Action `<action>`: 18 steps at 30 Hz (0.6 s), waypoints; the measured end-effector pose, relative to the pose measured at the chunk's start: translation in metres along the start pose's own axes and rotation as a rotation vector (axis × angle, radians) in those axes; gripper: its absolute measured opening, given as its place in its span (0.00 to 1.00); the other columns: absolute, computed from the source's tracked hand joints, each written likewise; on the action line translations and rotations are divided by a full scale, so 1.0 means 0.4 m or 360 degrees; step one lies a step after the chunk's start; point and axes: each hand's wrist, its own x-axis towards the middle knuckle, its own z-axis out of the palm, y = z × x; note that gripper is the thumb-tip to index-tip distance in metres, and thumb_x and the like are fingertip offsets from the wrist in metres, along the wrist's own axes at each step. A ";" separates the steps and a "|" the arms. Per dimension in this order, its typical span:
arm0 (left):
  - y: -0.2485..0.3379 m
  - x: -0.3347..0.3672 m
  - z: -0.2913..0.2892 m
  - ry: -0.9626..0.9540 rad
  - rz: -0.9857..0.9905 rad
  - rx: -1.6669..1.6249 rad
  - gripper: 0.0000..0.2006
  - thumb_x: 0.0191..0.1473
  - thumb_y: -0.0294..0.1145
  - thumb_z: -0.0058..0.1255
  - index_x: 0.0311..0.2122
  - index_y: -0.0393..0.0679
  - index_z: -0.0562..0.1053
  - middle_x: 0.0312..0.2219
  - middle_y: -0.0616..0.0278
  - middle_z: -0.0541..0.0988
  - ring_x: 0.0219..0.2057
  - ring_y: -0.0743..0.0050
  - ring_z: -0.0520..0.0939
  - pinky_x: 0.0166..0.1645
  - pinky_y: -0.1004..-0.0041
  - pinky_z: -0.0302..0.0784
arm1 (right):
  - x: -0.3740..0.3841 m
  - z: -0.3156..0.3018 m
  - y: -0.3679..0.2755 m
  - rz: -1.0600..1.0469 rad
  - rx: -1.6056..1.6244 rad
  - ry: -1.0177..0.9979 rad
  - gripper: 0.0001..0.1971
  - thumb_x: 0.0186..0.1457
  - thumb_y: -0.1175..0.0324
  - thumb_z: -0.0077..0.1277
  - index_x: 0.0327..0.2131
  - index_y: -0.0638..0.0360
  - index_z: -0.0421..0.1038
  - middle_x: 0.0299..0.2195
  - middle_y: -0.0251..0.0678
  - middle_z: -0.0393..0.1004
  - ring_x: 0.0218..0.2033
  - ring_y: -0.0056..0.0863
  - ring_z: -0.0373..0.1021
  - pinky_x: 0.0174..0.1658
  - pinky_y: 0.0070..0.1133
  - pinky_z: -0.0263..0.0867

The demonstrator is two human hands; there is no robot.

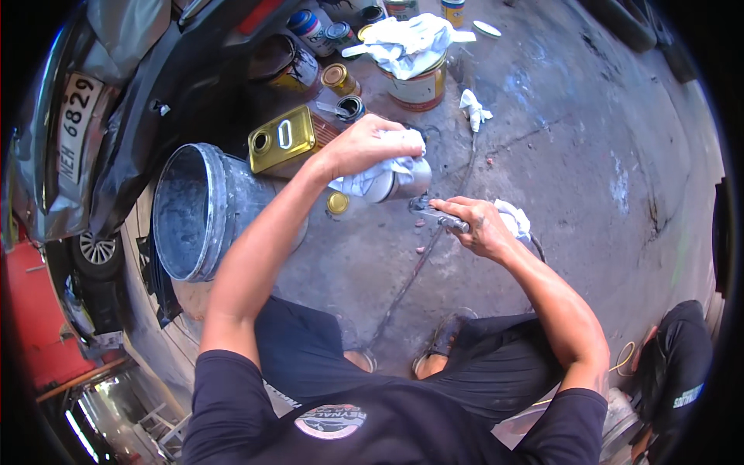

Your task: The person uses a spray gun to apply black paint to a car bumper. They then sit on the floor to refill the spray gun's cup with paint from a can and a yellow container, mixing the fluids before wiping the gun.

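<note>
My left hand (370, 146) is closed round a crumpled white cloth (358, 183). The cloth lies against a grey cylindrical cup (412, 180), which is tilted on its side just under the hand. In my right hand (482, 226) is a metal spray gun (443, 214), its head close to the cup; whether the two are joined I cannot tell. Another white cloth (513, 218) shows behind the right hand, with a dark hose (538, 246) beside it. A small round gold lid (338, 203) rests on the floor below the left hand.
A large grey bucket (213, 263) stands at left, beside a gold rectangular tin (280, 141). Several paint cans stand beyond, one large can (415, 90) topped with white cloth (411, 39). A car bumper (147, 132) fills the far left. Another person's dark-clothed leg (676, 356) shows at right.
</note>
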 end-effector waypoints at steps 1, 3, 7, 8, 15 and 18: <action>-0.023 -0.002 0.006 0.0076 0.0071 -0.0224 0.23 0.63 0.49 0.60 0.43 0.33 0.84 0.39 0.57 0.87 0.40 0.74 0.85 0.49 0.68 0.80 | -0.001 0.003 0.002 0.0001 0.0018 0.0028 0.26 0.55 0.76 0.59 0.59 0.50 0.78 0.48 0.43 0.83 0.47 0.49 0.80 0.50 0.38 0.76; -0.080 -0.011 0.020 0.0296 0.0080 -0.0663 0.23 0.66 0.48 0.55 0.47 0.32 0.82 0.41 0.55 0.86 0.43 0.69 0.86 0.51 0.68 0.81 | 0.010 0.009 0.002 0.0018 0.0058 0.0062 0.25 0.56 0.75 0.59 0.58 0.51 0.78 0.48 0.44 0.83 0.48 0.49 0.80 0.51 0.37 0.76; -0.170 -0.014 0.104 0.0808 0.0280 -0.1370 0.24 0.70 0.46 0.48 0.54 0.32 0.77 0.44 0.51 0.85 0.44 0.62 0.87 0.54 0.64 0.82 | 0.026 0.017 -0.004 0.0103 0.0116 0.0090 0.23 0.58 0.74 0.59 0.58 0.54 0.78 0.49 0.46 0.83 0.50 0.50 0.79 0.53 0.36 0.75; -0.197 -0.008 0.119 0.0847 0.0294 -0.1410 0.24 0.70 0.47 0.49 0.56 0.34 0.76 0.47 0.53 0.84 0.46 0.63 0.86 0.57 0.63 0.80 | 0.025 0.020 0.004 0.0117 0.0114 0.0104 0.23 0.58 0.74 0.59 0.58 0.54 0.78 0.49 0.47 0.83 0.50 0.50 0.79 0.53 0.36 0.75; -0.206 0.045 0.262 0.1548 0.0448 -0.2238 0.25 0.73 0.56 0.43 0.59 0.46 0.73 0.49 0.65 0.83 0.50 0.70 0.84 0.59 0.65 0.78 | 0.031 0.065 -0.008 0.0234 0.0212 0.0159 0.24 0.57 0.75 0.59 0.59 0.57 0.78 0.50 0.51 0.82 0.51 0.48 0.80 0.54 0.34 0.74; -0.211 0.068 0.293 0.1836 0.0448 -0.2148 0.26 0.72 0.61 0.42 0.58 0.50 0.72 0.53 0.65 0.80 0.55 0.66 0.81 0.62 0.59 0.76 | 0.037 0.074 0.005 0.0285 0.0307 0.0099 0.26 0.56 0.76 0.62 0.60 0.60 0.76 0.53 0.52 0.82 0.53 0.42 0.80 0.57 0.32 0.72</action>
